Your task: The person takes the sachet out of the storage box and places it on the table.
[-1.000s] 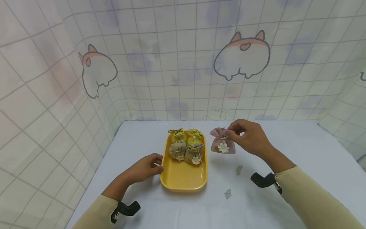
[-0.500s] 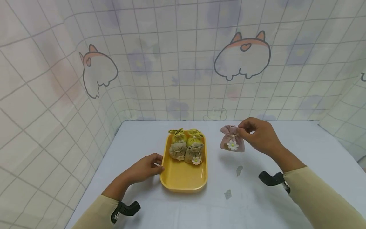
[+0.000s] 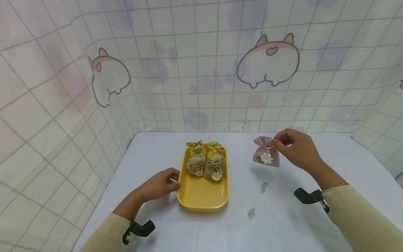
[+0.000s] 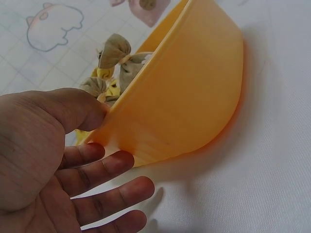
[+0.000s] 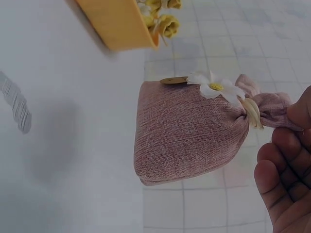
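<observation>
In the head view, my right hand (image 3: 297,147) pinches the gathered neck of a small pink drawstring pouch (image 3: 259,159) and holds it above the table, right of the yellow tray (image 3: 201,201). A white daisy and a tan cord decorate the pouch (image 5: 189,133), seen close in the right wrist view. My left hand (image 3: 162,183) grips the tray's left rim, its thumb at the edge and its fingers along the outer wall (image 4: 189,97). Two yellow-green pouches (image 3: 197,151) lie at the tray's far end, with two grey-beige pouches (image 3: 214,168) in front of them.
The white table (image 3: 226,231) reaches back to a grid-patterned curtain (image 3: 201,70). Two greyish patches (image 3: 251,214) mark the tabletop to the right of the tray. A black camera mount is strapped at each wrist.
My right hand has carried the pink pouch to the right, away from the tray. My left hand, the tray and the pouches inside it stay in place.
</observation>
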